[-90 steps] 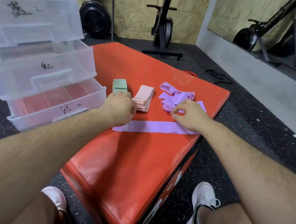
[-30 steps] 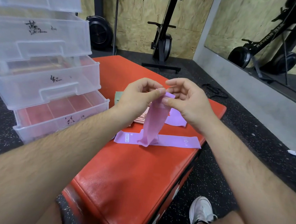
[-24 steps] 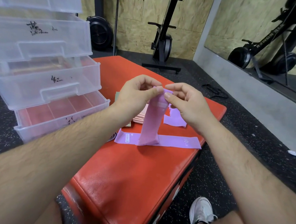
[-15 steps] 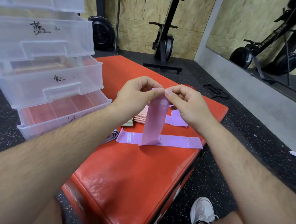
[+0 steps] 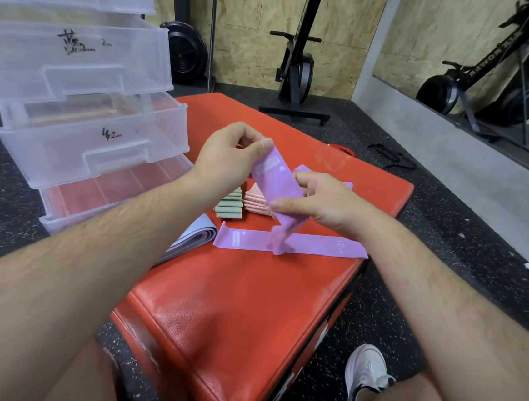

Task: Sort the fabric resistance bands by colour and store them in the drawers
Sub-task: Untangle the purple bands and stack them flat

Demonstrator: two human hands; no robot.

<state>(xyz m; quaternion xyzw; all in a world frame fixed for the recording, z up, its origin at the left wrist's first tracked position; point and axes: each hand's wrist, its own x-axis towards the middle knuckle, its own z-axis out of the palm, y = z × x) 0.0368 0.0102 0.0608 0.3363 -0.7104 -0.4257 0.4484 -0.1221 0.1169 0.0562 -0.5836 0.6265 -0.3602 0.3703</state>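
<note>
Viewing from the head camera: the left hand [image 5: 228, 160] was raised above the middle of the box [image 5: 245, 312], with thumb and fingertips pinched on the top end of the held band [image 5: 282, 186]. This was a purple strip with a small pale label near that end. The right hand [image 5: 325, 203] was lower and nearer the box's right edge. Its thumb was behind the same strip and its forefinger across the front, gripping about midway.

The held band ran down at a slant from the left hand to the right hand. Its loose lower end was blurred and hung at the flat band [image 5: 317, 246]; contact there could not be told.

The flat band, also purple, lay crosswise on the box top and reached the box's right edge. It was marked "10" near its right end.

The green stack [image 5: 230, 205] and pink stack [image 5: 256, 201] sat side by side on the box top just beyond the flat band, green on the left, both partly hidden by the hands. A folded grey-blue band [image 5: 194, 238] lay at the box's left edge, just beside the flat band's left end. More purple fabric [image 5: 346, 185] showed beyond the right hand.

The drawers [image 5: 92, 146], clear plastic, stood pulled out in steps at the box's far left corner. Two fronts bore handwritten marks.

A shoe [image 5: 366, 371] stood on the floor by the box's near right side.
</note>
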